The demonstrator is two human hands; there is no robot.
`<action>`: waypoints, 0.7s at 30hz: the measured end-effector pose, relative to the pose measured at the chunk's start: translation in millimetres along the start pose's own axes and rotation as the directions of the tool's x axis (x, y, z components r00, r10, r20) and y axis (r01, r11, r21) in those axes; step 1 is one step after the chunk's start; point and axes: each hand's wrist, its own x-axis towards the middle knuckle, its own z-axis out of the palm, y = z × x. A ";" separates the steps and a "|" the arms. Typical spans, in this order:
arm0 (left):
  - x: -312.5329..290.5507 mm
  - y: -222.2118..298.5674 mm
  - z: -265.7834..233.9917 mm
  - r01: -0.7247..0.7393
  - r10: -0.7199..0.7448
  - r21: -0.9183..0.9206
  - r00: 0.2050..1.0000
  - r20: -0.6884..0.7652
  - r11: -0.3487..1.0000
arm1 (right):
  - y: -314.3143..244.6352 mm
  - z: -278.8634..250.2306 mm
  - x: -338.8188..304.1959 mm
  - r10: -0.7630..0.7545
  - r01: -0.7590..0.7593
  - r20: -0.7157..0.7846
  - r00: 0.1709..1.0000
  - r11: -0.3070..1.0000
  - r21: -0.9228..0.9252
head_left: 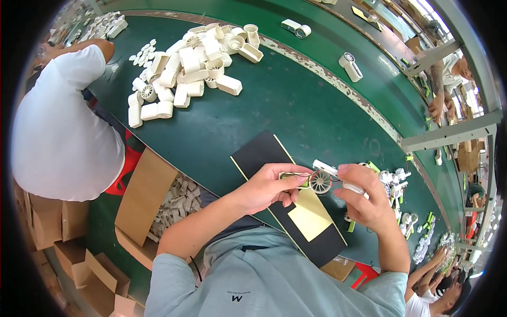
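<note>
My left hand (272, 186) is closed around the handle of a small white handheld fan housing. Its round spoked grille (320, 183) sticks out to the right, and a green battery (300, 182) lies in the handle. My right hand (364, 193) pinches a slim white plastic piece (325, 168) just above the grille. Dark thin wires run between the battery and the parts near my right fingers. Another white part shows partly under those fingers. Beneath both hands lies a black board (259, 153) with a yellow sheet (312, 216) on it.
White fan housings (193, 63) are heaped at the far left of the green table. White and green fan parts (393, 182) lie to my right. Beside my left arm stands a cardboard box (142, 198) full of white pieces. A person in white (68, 127) sits at left.
</note>
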 end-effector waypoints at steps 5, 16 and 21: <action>-8.5 -3.7 3.8 -0.103 0.096 0.296 0.995 0.039 0.950 | -1.0 0.5 -8.9 0.105 -0.106 0.063 0.992 0.994 0.009; 4.4 -25.9 -6.8 -0.243 0.259 0.287 0.966 -0.017 0.927 | -22.1 -6.1 5.4 0.344 -0.351 0.181 0.922 0.936 0.012; 16.5 -27.9 -14.8 -0.180 0.177 0.219 0.984 0.033 0.959 | -29.3 12.9 0.8 0.468 -0.467 0.188 0.864 0.883 -0.049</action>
